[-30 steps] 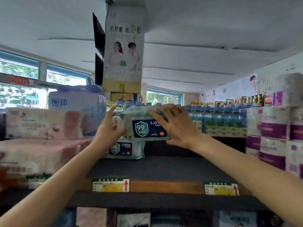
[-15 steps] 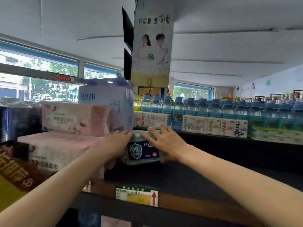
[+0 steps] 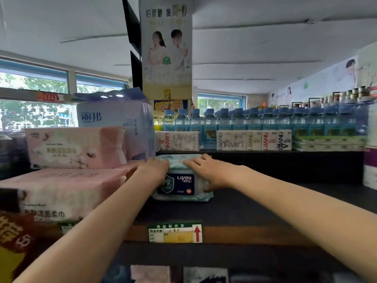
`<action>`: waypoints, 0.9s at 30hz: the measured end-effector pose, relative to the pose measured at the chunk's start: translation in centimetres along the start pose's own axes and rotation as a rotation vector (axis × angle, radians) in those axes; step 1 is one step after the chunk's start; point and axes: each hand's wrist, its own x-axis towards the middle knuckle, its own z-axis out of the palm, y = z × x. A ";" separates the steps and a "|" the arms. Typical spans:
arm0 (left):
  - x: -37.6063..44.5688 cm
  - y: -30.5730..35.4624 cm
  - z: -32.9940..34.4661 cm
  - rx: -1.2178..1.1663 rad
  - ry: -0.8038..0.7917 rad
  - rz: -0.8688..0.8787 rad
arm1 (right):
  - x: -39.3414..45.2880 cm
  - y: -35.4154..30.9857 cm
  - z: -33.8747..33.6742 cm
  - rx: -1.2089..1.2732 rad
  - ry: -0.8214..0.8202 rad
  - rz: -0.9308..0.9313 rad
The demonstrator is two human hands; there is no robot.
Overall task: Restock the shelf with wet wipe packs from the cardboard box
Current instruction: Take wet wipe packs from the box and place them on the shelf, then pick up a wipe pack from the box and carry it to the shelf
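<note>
Pale-green wet wipe pack with a dark blue "Liyou" label sits on the dark shelf, well back from the front edge, just right of the pink tissue stacks. It looks like one pack on top of another, but the seam is blurred, can't confirm. Left hand lies on the pack's top-left corner, fingers fairly straight over the top edge, palm against the left end. Right hand lies on the top-right, fingers spread flat along the top, thumb down the right end; both hands press the pack from either side rather than curl round it. Bare forearms reach in from the bottom corners. Lower pink tissue pack touches or nearly touches the left hand; upper pink tissue pack is stacked on it, and a pale blue tissue bundle stands behind. Price tag with a red arrow is fixed to the wooden shelf lip right below the wipes. Behind, a row of blue-capped water bottles and white tissue packets on a higher ledge. Hanging poster is above centre.
</note>
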 end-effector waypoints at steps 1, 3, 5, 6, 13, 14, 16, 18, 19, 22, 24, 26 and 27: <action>-0.7 0.2 -0.3 -0.003 0.034 0.020 | -0.7 0.0 -0.2 -0.064 0.011 0.016; -2.0 1.0 -1.0 -0.021 0.148 0.090 | -2.7 0.3 -1.1 -0.161 0.014 0.081; -3.6 2.2 -2.0 -0.095 0.288 0.202 | -5.2 0.7 -2.2 -0.165 0.004 0.179; -4.7 2.9 -2.6 -0.130 0.346 0.272 | -6.8 0.8 -2.8 -0.134 -0.004 0.236; -13.2 11.3 -2.7 -0.470 0.560 0.722 | -21.4 -2.4 -4.0 -0.122 -0.115 0.480; -14.8 13.6 -2.5 -0.506 0.555 0.784 | -24.5 -3.2 -4.0 -0.116 -0.158 0.535; -18.5 18.8 -2.1 -0.563 0.497 0.918 | -31.6 -4.5 -3.8 -0.089 -0.279 0.668; -23.0 24.4 -1.5 -0.574 0.398 1.091 | -40.3 -6.3 -3.7 -0.015 -0.399 0.848; -25.6 27.0 -1.1 -0.551 0.348 1.184 | -44.8 -7.7 -3.8 0.040 -0.464 0.948; -34.3 33.8 -0.4 -0.442 0.221 1.461 | -57.8 -13.5 -4.5 0.186 -0.643 1.241; -40.7 37.3 -0.2 -0.381 0.160 1.639 | -65.4 -18.5 -5.1 0.272 -0.710 1.414; -47.4 40.0 0.3 -0.339 0.121 1.812 | -72.0 -24.1 -5.8 0.322 -0.719 1.573; -50.7 41.3 0.7 -0.323 0.096 1.882 | -75.0 -26.9 -6.1 0.356 -0.723 1.652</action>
